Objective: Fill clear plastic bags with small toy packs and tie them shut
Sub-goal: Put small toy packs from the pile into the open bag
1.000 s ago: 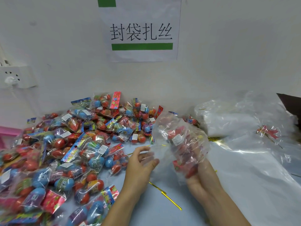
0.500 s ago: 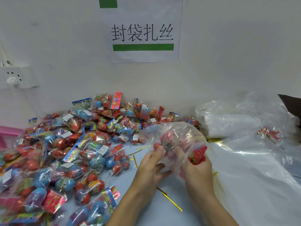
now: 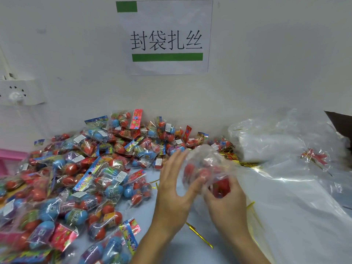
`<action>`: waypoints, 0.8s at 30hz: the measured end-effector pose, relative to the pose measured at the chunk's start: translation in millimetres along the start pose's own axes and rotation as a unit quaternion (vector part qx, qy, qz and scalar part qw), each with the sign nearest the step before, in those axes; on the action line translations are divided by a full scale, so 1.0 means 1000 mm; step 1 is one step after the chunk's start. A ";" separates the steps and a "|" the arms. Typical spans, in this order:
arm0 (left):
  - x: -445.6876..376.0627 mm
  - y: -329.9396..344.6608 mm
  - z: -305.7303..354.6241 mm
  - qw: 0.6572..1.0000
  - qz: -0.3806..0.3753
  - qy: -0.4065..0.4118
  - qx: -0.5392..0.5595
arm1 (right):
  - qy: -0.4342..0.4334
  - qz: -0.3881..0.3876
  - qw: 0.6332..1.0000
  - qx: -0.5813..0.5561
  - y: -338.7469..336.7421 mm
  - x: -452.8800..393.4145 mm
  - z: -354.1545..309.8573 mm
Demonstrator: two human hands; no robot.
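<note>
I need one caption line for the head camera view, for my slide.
Both hands, left hand and right hand, work a filled clear bag beside the toy packs.

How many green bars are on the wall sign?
2. A short green bar sits at the top left of the sign; a long green bar runs under its printed characters. The whole sign shows, so none seems hidden.

Both hands (image 3: 202,199) hold a clear bag (image 3: 205,168) (red toys inside) beside piled toy packs (image 3: 91,178).
</note>
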State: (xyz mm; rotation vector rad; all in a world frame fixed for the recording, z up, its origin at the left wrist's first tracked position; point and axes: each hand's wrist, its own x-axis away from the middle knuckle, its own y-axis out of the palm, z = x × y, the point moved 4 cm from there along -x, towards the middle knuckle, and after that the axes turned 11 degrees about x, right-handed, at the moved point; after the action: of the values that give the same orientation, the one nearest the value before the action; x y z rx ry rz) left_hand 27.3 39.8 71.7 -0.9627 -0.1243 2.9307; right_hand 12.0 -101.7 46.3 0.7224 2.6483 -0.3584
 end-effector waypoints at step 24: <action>0.005 -0.004 0.010 0.994 0.093 0.039 0.039 | -0.143 0.048 0.925 0.347 0.000 0.006 -0.013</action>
State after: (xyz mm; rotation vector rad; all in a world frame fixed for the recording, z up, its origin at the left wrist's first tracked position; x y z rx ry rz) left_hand 17.8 44.0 76.9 -1.1335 0.0869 3.0302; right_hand 3.2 -95.0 55.1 0.9086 2.1729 -1.3033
